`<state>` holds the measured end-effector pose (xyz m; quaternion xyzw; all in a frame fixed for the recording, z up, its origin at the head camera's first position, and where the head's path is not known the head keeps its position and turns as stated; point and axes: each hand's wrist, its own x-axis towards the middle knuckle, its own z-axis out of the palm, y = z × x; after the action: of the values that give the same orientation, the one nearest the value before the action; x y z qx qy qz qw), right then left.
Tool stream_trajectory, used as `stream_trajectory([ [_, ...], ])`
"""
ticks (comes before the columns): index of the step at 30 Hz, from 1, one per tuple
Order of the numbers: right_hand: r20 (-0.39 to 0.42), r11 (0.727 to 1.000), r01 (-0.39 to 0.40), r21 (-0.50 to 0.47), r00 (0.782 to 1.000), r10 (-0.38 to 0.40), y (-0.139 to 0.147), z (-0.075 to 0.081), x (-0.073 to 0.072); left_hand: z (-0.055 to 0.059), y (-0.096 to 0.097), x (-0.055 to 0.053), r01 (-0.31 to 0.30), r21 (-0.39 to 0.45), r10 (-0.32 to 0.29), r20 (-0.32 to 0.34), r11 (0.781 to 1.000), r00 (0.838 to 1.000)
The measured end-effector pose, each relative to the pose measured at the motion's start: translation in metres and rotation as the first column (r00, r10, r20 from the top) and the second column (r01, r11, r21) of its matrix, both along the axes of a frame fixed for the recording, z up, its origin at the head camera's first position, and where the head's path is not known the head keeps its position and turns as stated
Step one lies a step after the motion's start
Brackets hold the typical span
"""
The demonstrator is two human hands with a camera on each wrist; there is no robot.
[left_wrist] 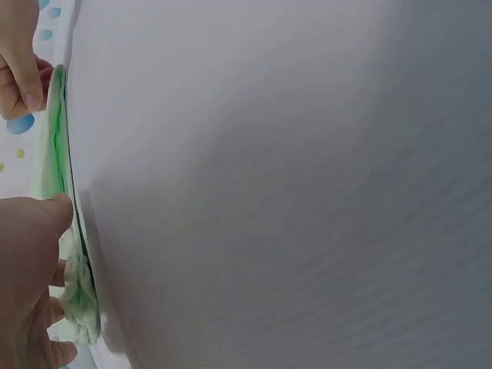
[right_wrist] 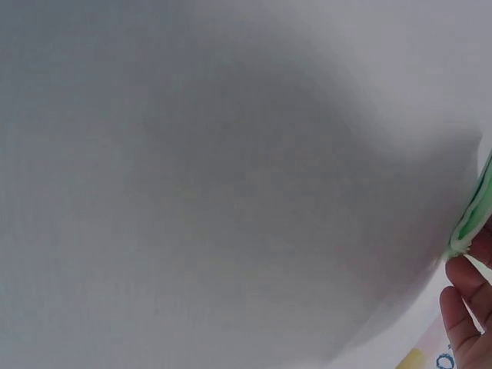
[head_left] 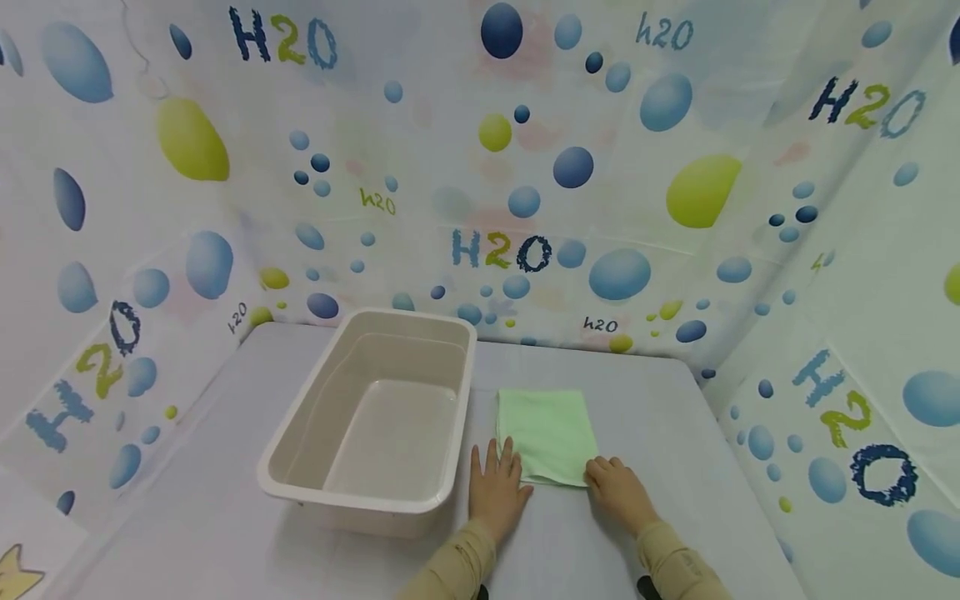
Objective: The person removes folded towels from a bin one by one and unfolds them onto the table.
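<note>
Folded cloth flat on bench, just right of tub. Left hand flat, fingers straight, on near-left corner. Right hand curled at near-right corner; grip uncertain. Risk: uneven pull skews the fold.

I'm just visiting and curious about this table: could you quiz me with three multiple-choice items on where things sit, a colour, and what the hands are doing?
1. Where does the cloth lie relative to the tub?
A inside it
B to its right
C under it

2. What colour is the cloth?
A light green
B red
C black

3. How is the left hand?
A raised in a fist
B flat, fingers at the cloth's near corner
C gripping the tub

Answers: 1 B, the cloth lies on the table beside the tub. 2 A, pale green. 3 B, its fingers rest straight; the right hand touches the other near corner.
</note>
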<state>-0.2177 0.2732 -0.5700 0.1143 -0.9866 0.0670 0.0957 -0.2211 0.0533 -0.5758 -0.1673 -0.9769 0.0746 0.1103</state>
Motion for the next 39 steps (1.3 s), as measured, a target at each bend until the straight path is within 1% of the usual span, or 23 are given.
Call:
stream_trajectory([
  [3,0.011,1.000,0.016,-0.009,1.000,-0.016,-0.004,0.000,0.001,0.001,-0.001,-0.003,-0.018,0.027,0.017,0.014,0.999,1.000],
  [4,-0.001,1.000,0.013,0.000,1.000,-0.013,-0.006,0.000,0.001,0.000,-0.001,-0.003,-0.022,0.046,0.020,0.028,0.999,0.999],
  [6,-0.057,0.999,-0.007,0.043,0.998,0.010,-0.008,-0.001,0.001,-0.003,-0.002,-0.004,-0.027,0.129,0.018,0.071,0.991,0.997],
  [9,-0.163,0.989,-0.041,0.140,0.985,0.064,-0.008,-0.005,-0.001,-0.009,-0.005,-0.004,-0.026,0.250,-0.016,0.166,0.968,0.986],
  [11,-0.217,0.981,-0.058,0.187,0.971,0.099,-0.010,-0.008,-0.005,-0.013,-0.009,-0.005,-0.020,0.335,-0.054,0.208,0.942,0.977],
  [13,-0.230,0.976,-0.056,0.211,0.967,0.106,-0.011,-0.012,-0.008,-0.015,-0.012,-0.005,-0.001,0.379,-0.095,0.234,0.925,0.968],
  [14,-0.224,0.977,-0.057,0.204,0.969,0.103,-0.011,-0.014,-0.010,-0.016,-0.013,-0.005,0.010,0.395,-0.114,0.241,0.919,0.964],
  [15,-0.201,0.983,-0.057,0.176,0.975,0.093,-0.012,-0.015,-0.012,-0.016,-0.014,-0.005,0.020,0.414,-0.131,0.242,0.910,0.961],
  [17,-0.127,0.992,-0.052,0.111,0.990,0.066,-0.015,-0.017,-0.014,-0.017,-0.016,-0.004,0.028,0.419,-0.146,0.253,0.907,0.956],
  [18,-0.082,0.996,-0.048,0.079,0.995,0.055,-0.017,-0.018,-0.015,-0.018,-0.017,-0.004,0.031,0.421,-0.149,0.251,0.906,0.956],
  [19,-0.045,0.998,-0.043,0.055,0.998,0.046,-0.019,-0.018,-0.016,-0.019,-0.018,-0.004,0.033,0.419,-0.149,0.246,0.907,0.958],
  [21,0.013,0.999,-0.031,0.038,0.999,0.030,-0.024,-0.017,-0.019,-0.019,-0.020,-0.003,0.038,0.410,-0.143,0.229,0.911,0.963],
  [23,0.020,0.995,-0.041,0.088,0.999,0.039,-0.030,-0.011,-0.022,-0.019,-0.022,-0.003,0.040,0.395,-0.133,0.210,0.918,0.969],
  [26,-0.034,0.985,-0.062,0.162,0.997,0.069,-0.043,0.003,-0.031,-0.018,-0.025,-0.005,0.032,0.371,-0.115,0.203,0.928,0.972],
  [28,-0.046,0.978,-0.086,0.192,0.994,0.096,-0.052,0.012,-0.041,-0.016,-0.026,-0.006,0.026,0.361,-0.108,0.209,0.932,0.972],
  [30,-0.009,0.979,-0.094,0.180,0.995,0.097,-0.061,0.017,-0.051,-0.016,-0.027,-0.007,0.027,0.361,-0.113,0.218,0.932,0.969],
  [31,0.023,0.982,-0.092,0.167,0.996,0.089,-0.065,0.018,-0.056,-0.017,-0.026,-0.007,0.032,0.365,-0.119,0.220,0.930,0.968],
  [32,0.062,0.984,-0.085,0.154,0.995,0.076,-0.069,0.019,-0.060,-0.017,-0.026,-0.007,0.037,0.367,-0.127,0.223,0.929,0.966],
  [34,0.111,0.992,-0.057,0.113,0.993,0.045,-0.079,0.021,-0.066,-0.020,-0.025,-0.006,0.050,0.380,-0.142,0.220,0.924,0.965],
  [36,0.110,0.995,-0.036,0.093,0.994,0.025,-0.089,0.022,-0.070,-0.024,-0.023,-0.007,0.055,0.387,-0.146,0.209,0.921,0.967],
  [39,0.085,0.995,-0.059,0.083,0.995,0.052,-0.104,0.022,-0.075,-0.030,-0.022,-0.007,0.040,0.374,-0.115,0.181,0.927,0.977],
])
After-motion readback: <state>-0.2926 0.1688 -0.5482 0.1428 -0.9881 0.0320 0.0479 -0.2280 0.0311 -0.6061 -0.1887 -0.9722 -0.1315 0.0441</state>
